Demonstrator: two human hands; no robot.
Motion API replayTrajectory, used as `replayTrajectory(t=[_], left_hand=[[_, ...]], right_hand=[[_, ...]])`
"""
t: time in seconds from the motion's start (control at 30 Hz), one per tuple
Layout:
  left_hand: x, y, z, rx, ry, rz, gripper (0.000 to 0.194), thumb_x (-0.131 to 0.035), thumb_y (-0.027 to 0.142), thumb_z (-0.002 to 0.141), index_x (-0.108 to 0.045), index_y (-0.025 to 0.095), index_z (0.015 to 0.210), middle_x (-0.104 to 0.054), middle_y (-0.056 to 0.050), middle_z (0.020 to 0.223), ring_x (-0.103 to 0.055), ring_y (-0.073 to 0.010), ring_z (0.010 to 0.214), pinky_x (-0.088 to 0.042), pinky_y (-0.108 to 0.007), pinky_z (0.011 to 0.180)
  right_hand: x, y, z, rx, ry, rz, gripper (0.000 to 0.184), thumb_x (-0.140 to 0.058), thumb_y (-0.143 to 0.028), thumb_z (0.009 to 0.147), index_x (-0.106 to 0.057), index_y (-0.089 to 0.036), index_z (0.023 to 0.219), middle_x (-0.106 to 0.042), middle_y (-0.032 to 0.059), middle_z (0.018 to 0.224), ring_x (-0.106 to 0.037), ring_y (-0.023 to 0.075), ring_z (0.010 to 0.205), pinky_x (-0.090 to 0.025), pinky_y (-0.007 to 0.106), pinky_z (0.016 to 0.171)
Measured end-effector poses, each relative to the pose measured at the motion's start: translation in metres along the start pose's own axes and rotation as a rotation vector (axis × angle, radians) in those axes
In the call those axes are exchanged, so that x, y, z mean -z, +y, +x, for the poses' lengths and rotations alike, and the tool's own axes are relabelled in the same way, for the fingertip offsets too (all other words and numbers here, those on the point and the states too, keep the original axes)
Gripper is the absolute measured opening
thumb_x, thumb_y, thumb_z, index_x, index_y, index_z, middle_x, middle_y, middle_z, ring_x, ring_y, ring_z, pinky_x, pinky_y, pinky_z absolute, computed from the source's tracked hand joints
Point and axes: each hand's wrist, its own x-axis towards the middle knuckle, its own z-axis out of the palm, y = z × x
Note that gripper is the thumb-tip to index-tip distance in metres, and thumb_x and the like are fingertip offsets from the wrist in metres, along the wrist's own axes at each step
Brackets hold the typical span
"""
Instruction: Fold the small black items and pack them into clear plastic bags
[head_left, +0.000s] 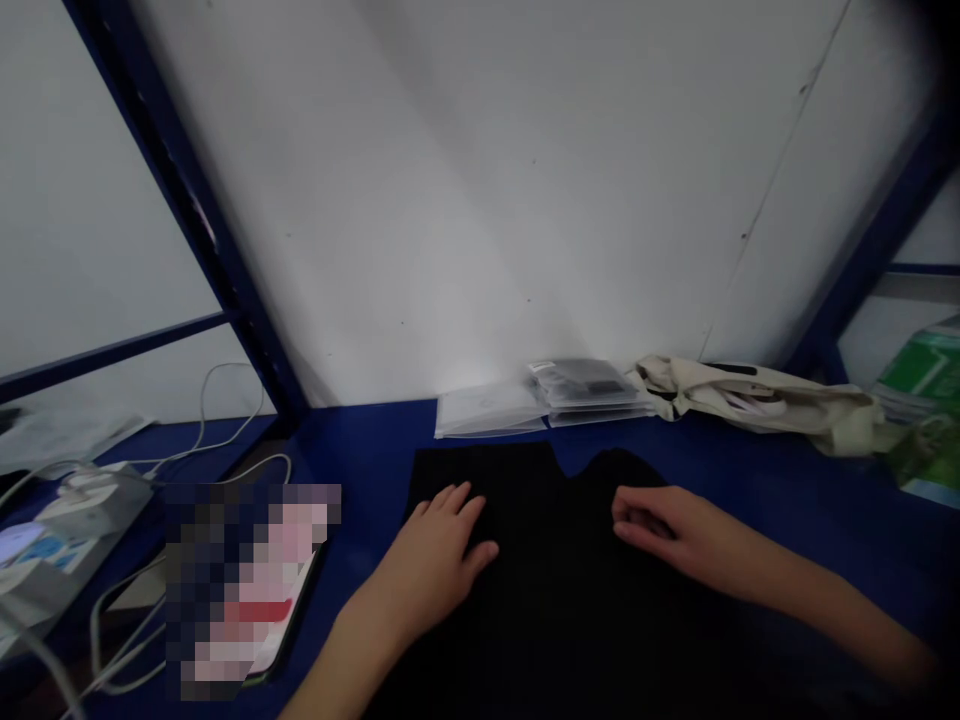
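Observation:
A dark black garment [547, 600] is spread over the blue tabletop, with a notch in its far edge and a raised hump right of the notch. My left hand [442, 545] lies flat on its left part, fingers stretched out and thumb apart. On the right part is my right hand [660, 525], its fingers curled in toward the thumb and closed at the cloth. The black fabric is so dark that the fold at the fingertips is hard to make out. The lower part of the garment fades into shadow.
Behind the garment lie clear plastic packets [585, 385], a flat translucent bag [487, 410] and a cream cloth bag [757, 400]. At left are a pixelated phone [285, 630], white cables [105, 640] and white plug adapters [97, 505]. A white panel [480, 200] rises behind.

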Motion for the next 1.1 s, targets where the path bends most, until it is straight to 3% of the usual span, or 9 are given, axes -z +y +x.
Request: replayTrajectory(t=[0.1,0.2,0.3,0.57,0.67,0.77,0.87,1.0,1.1], left_hand=[[-0.003,-0.005,0.037,-0.178,0.086,0.062,0.042,-0.039,0.034,0.087,-0.047,0.017,0.124,-0.043,-0.009,0.134,-0.039,-0.0242,0.123,-0.034,-0.041,0.099],[-0.004,-0.013,0.07,-0.182,0.139,0.139,0.034,-0.042,0.033,0.084,-0.055,0.015,0.11,-0.057,-0.011,0.113,-0.052,-0.0246,0.105,-0.043,-0.037,0.087],[-0.002,-0.02,0.089,-0.16,0.12,0.15,0.027,-0.049,0.035,0.079,-0.058,0.017,0.097,-0.059,-0.008,0.1,-0.057,-0.0231,0.091,-0.047,-0.033,0.074],[-0.003,-0.028,0.088,-0.202,0.151,0.142,0.027,-0.054,0.037,0.075,-0.057,0.019,0.095,-0.058,-0.006,0.099,-0.057,-0.022,0.089,-0.047,-0.03,0.069],[-0.006,-0.028,0.089,-0.226,0.182,0.175,0.023,-0.053,0.034,0.076,-0.058,0.019,0.092,-0.059,-0.006,0.096,-0.057,-0.0227,0.089,-0.046,-0.03,0.066],[-0.01,-0.028,0.094,-0.224,0.205,0.19,0.016,-0.046,0.021,0.079,-0.059,0.019,0.088,-0.059,-0.006,0.093,-0.057,-0.0225,0.089,-0.045,-0.029,0.064],[-0.014,-0.03,0.098,-0.216,0.219,0.185,0.023,-0.038,0.012,0.081,-0.059,0.019,0.088,-0.059,-0.007,0.092,-0.058,-0.0214,0.087,-0.044,-0.028,0.063],[-0.015,-0.035,0.098,-0.222,0.225,0.165,0.028,-0.034,0.01,0.083,-0.059,0.021,0.09,-0.06,-0.005,0.093,-0.058,-0.0188,0.084,-0.044,-0.027,0.065],[-0.014,-0.04,0.096,-0.222,0.24,0.14,0.029,-0.033,0.01,0.085,-0.056,0.021,0.097,-0.059,-0.004,0.099,-0.057,-0.0174,0.088,-0.044,-0.026,0.068]], right_hand=[[0.003,-0.002,0.008,0.019,0.034,-0.008,0.021,-0.044,-0.039,0.085,-0.054,-0.023,0.077,-0.054,-0.0029,0.062,-0.047,0.0113,0.055,-0.031,0.022,0.049],[0.004,-0.002,0.015,0.033,0.046,-0.03,0.02,-0.045,-0.038,0.084,-0.054,-0.022,0.075,-0.055,-0.0025,0.062,-0.048,0.0112,0.055,-0.031,0.022,0.049],[0.006,0.001,0.02,0.024,0.043,-0.043,0.021,-0.045,-0.038,0.084,-0.054,-0.022,0.075,-0.055,-0.0023,0.061,-0.048,0.0112,0.054,-0.03,0.022,0.049],[0.02,0.013,0.031,0.036,0.097,-0.099,0.024,-0.041,-0.039,0.086,-0.054,-0.022,0.075,-0.056,-0.0029,0.061,-0.049,0.0123,0.054,-0.033,0.024,0.051],[0.031,0.02,0.044,0.039,0.221,-0.16,0.02,-0.042,-0.037,0.085,-0.055,-0.022,0.08,-0.057,-0.0016,0.065,-0.052,0.0139,0.059,-0.037,0.025,0.055],[0.041,0.035,0.062,0.023,0.422,-0.26,0.016,-0.044,-0.033,0.082,-0.054,-0.022,0.089,-0.06,0.0023,0.083,-0.055,0.016,0.067,-0.041,0.029,0.063],[0.047,0.056,0.081,-0.039,0.567,-0.425,0.028,-0.046,-0.026,0.077,-0.053,-0.019,0.104,-0.055,0.009,0.104,-0.056,0.0203,0.08,-0.044,0.032,0.071],[0.048,0.085,0.102,-0.098,0.572,-0.639,0.047,-0.047,-0.014,0.069,-0.051,-0.015,0.116,-0.051,0.0142,0.113,-0.051,0.0278,0.1,-0.041,0.036,0.082],[0.046,0.103,0.115,-0.131,0.559,-0.712,0.05,-0.047,-0.014,0.07,-0.048,-0.014,0.12,-0.048,0.0156,0.122,-0.048,0.0303,0.105,-0.04,0.04,0.084]])
